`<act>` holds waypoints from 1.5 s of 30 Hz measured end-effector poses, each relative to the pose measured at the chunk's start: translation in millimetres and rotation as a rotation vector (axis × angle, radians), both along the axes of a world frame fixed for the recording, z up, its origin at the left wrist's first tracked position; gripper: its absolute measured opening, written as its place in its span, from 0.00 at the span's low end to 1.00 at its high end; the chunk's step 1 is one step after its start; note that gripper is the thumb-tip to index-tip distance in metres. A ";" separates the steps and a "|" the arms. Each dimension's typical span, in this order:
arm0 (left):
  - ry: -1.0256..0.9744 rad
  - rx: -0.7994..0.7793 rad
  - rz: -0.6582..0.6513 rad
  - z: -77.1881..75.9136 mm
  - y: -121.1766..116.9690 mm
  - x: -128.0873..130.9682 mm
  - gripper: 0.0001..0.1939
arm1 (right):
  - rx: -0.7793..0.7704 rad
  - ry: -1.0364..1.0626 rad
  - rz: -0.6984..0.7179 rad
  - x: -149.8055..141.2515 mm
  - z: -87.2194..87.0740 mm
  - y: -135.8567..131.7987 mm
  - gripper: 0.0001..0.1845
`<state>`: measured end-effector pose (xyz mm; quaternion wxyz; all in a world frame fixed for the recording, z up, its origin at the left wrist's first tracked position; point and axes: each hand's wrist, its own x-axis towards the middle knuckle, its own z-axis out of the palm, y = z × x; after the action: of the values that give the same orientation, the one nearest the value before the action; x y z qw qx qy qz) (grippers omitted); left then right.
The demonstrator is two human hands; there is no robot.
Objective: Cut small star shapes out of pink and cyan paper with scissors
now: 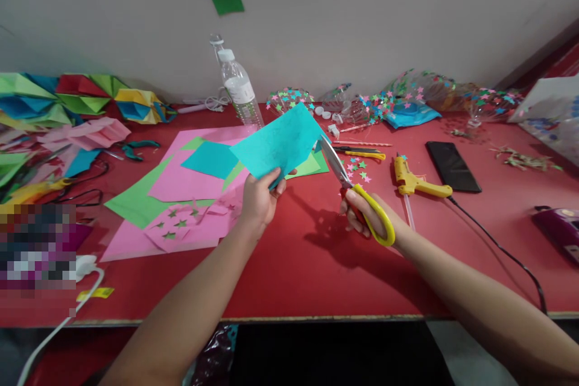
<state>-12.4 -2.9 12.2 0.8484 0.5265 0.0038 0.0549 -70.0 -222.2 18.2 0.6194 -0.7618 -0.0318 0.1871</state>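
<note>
My left hand (261,200) pinches the lower edge of a turquoise sheet of paper (281,143), which is held up above the table. In my right hand (360,212) is a pair of scissors (340,170) with yellow and red handles. Their blades point up and to the left, with the tips at the right corner of the sheet. Whether the blades are around the paper there I cannot tell. Below the blades lie several small paper stars (360,166). Pink paper (174,184) and green paper (136,202) lie left of my left hand, under another turquoise piece (210,160).
On the red table (289,277), a yellow glue gun (420,184) with a black cord and a phone (452,166) lie to the right. A water bottle (239,90) stands at the back. A yellow cutter knife (364,155) lies behind the scissors. Folded paper shapes (84,93) fill the left back.
</note>
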 end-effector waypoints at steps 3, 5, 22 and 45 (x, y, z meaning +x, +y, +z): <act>0.007 -0.016 -0.009 -0.2 -0.1 -1.1 0.07 | -0.005 0.005 -0.038 -0.7 2.7 2.9 0.26; 0.029 -0.036 -0.024 -0.6 0.1 -1.5 0.06 | -0.005 0.013 -0.050 -1.5 3.8 4.5 0.26; -0.154 0.018 -0.281 8.8 -5.0 -17.4 0.14 | 0.192 0.117 -0.031 -2.1 -4.4 8.6 0.32; -0.012 -0.008 0.019 -0.3 -7.7 -13.5 0.11 | -0.107 0.046 0.227 -18.2 9.5 11.5 0.32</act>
<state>-26.0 -10.5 11.9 0.8498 0.5229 0.0038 0.0661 -88.2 -210.7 27.7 0.5533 -0.7808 -0.0937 0.2747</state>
